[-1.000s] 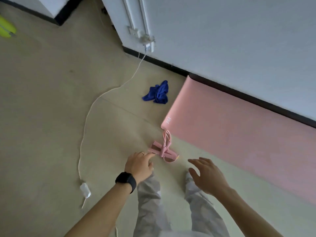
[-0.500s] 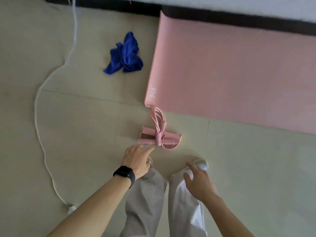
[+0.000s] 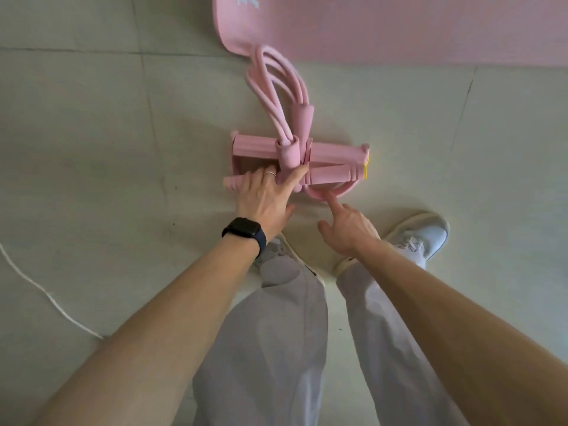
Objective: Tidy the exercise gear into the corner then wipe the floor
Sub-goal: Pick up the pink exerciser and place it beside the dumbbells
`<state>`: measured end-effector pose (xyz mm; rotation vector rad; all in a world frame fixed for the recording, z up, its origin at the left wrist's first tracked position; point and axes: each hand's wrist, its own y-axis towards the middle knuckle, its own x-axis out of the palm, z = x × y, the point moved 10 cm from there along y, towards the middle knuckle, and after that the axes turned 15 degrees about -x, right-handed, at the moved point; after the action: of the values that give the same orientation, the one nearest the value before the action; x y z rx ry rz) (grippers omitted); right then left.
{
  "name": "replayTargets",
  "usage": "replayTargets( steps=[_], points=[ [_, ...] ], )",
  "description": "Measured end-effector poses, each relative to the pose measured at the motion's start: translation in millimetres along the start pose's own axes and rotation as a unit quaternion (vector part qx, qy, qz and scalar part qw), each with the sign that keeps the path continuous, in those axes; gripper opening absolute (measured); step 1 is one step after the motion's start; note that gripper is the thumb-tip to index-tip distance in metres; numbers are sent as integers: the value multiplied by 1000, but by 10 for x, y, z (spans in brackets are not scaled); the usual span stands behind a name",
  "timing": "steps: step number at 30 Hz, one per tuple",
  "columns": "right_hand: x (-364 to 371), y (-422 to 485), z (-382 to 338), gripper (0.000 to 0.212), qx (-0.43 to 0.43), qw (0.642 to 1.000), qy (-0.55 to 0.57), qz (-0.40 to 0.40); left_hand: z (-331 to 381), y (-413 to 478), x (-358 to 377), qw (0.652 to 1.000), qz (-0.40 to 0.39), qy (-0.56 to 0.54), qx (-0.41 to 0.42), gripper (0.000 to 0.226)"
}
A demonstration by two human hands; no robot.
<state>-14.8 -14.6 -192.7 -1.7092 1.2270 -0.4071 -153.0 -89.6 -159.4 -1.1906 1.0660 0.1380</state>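
Left hand rests flat on the resistance band, right hand touches its loop, neither gripping: we gather it for lifting.

The left hand rests on the pink pedal puller; the right hand touches its loop.

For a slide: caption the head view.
Left hand rests on pink pedal puller; right hand touches its strap, beside mat.

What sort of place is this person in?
Probably a room at home used for workouts: a pink exercise mat lies on the pale tiled floor, a pink resistance puller lies at its edge, and a white cable trails nearby.
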Motion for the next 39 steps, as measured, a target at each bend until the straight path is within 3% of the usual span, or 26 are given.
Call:
replayTargets(
  steps=[4, 12, 17, 23, 27, 32, 34, 39],
  points=[
    [-85, 50, -45, 59, 8, 999, -14, 51, -28, -3, -172, 999, 33, -40, 3, 57],
    [-1059, -1173, -405, 45, 82, 971, 44, 222, -540, -669, -1060, 971, -63, -210, -90, 46],
    [-1958, -2063, -622, 8, 78, 950, -3, 303, -434, -1232, -2257, 936, -9, -331, -120, 34],
    [-2789, -3353, -1308, 26, -83, 893, -5, 443, -93, -1972, -3453, 897, 13, -423, -132, 35],
    [-3262, -4597, -1712, 43, -122, 836, 69, 531, 147, -2681, -4259, 883, 16, -456, -112, 37],
    [-3882, -6014, -2068, 87, -128, 790, 137, 584, 400, -3481, -5516, 859, 39, -508, -55, 36],
    [-4103, -6521, -2132, 85, -112, 779, 187, 588, 500, -3717, -6005, 859, 51, -509, -25, 39],
    [-4364, -7548, -2197, 52, -113, 751, 206, 617, 945, -4060, -6949, 866, 57, -491, 73, 34]
  ],
)
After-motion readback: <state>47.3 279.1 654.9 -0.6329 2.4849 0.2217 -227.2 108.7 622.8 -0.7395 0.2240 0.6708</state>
